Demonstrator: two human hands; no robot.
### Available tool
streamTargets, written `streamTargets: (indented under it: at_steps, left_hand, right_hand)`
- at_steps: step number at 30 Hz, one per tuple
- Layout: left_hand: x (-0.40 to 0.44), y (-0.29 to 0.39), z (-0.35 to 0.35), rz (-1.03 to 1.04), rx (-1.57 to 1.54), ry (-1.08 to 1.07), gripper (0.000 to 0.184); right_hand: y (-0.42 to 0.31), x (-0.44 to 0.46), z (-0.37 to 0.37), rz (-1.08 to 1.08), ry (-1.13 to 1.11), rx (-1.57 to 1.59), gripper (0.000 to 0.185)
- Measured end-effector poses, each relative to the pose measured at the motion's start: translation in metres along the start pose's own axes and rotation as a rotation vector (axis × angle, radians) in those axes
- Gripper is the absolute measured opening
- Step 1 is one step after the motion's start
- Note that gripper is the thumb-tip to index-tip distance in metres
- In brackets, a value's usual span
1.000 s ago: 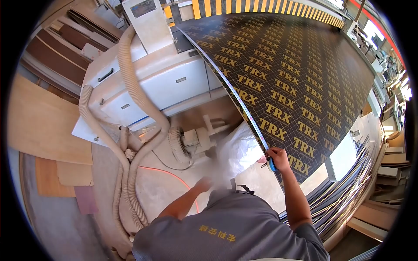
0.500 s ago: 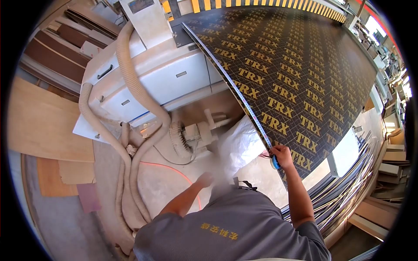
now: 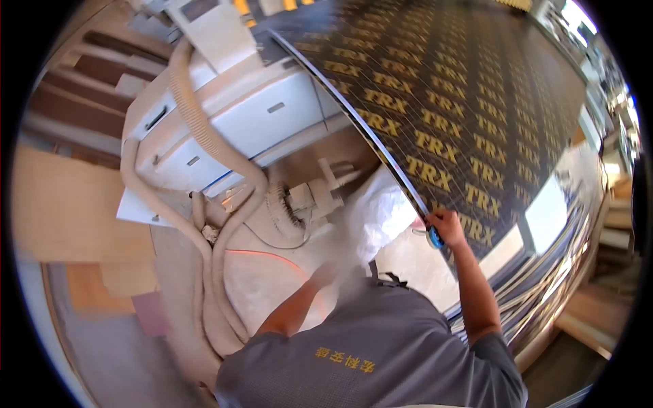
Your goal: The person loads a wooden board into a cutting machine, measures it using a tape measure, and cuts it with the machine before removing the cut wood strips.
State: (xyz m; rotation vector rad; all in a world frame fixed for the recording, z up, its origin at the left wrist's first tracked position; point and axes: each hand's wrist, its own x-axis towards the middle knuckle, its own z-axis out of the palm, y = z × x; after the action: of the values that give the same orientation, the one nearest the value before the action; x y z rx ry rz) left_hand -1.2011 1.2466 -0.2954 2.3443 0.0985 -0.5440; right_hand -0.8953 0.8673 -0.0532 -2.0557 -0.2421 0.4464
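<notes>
Tape measure, blue-cased, is located at the near end of the long edge of a dark panel printed with repeated yellow TRX marks. Its blade is extended and runs along that edge toward the far left corner of the panel. The right hand is positioned at the panel edge, with the fingers curled and gripping the tape measure; the exact contact of each finger is hidden.

The left hand is held low in front of the body, well apart from the panel. It is blurred, and whether its fingers are spread or pressed together cannot be told.

A crumpled white plastic sheet is situated beneath the panel edge, between the two hands. A dusty motor unit is placed to its left. Beyond the motor unit stands a white machine cabinet, with a ribbed hose passing down its front. An orange cable lies on the floor near the left forearm. Long narrow strips are stacked to the right of the right arm.
</notes>
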Motion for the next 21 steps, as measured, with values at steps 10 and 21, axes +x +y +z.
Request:
streamTargets:
  at_steps: [10, 21]
  left_hand:
    - [0.019, 0.02, -0.008, -0.152, -0.093, -0.249, 0.05]
    - [0.04, 0.092, -0.021, -0.271, -0.048, -0.456, 0.048]
  right_hand:
    - [0.088, -0.21, -0.093, 0.511, 0.073, 0.022, 0.024]
    - [0.095, -0.217, -0.096, 0.537, 0.175, -0.044, 0.025]
